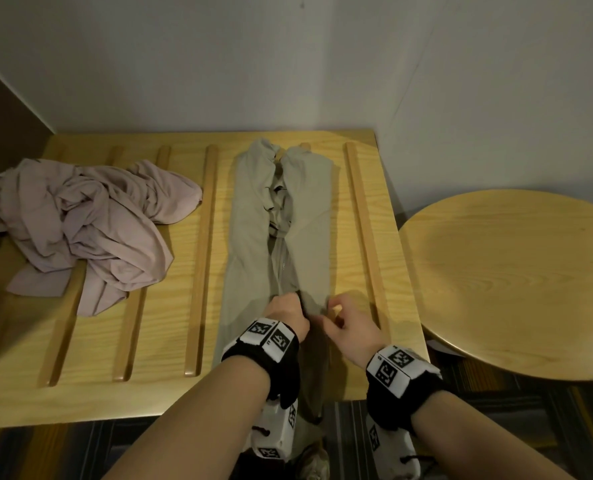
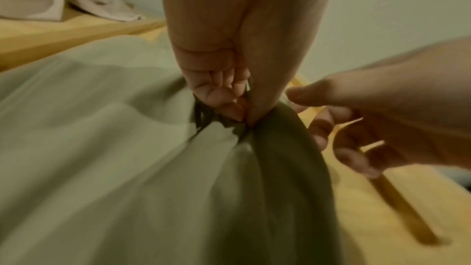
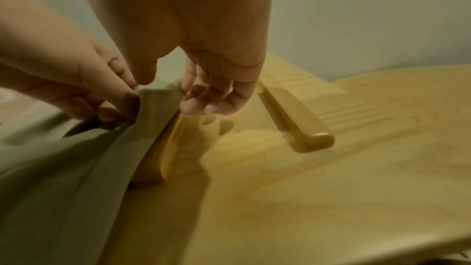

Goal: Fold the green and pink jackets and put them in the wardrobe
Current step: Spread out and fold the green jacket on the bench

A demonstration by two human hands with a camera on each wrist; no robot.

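1. Green jacket (image 1: 253,237): it looks thin, soft and light, so it should crumple and slide easily on wood; I would grip it at the hem corners, not mid-panel.
2. It lies lengthwise on the slatted table (image 1: 170,386), sides folded in, hem hanging off the near edge.
3. The left hand (image 1: 284,311) pinches bunched fabric near the hem.
4. The right hand (image 1: 348,322) hovers just right of that pinch, fingers loosely curled and empty.
5. The pink jacket (image 1: 87,223) sits crumpled, well left of the green one.
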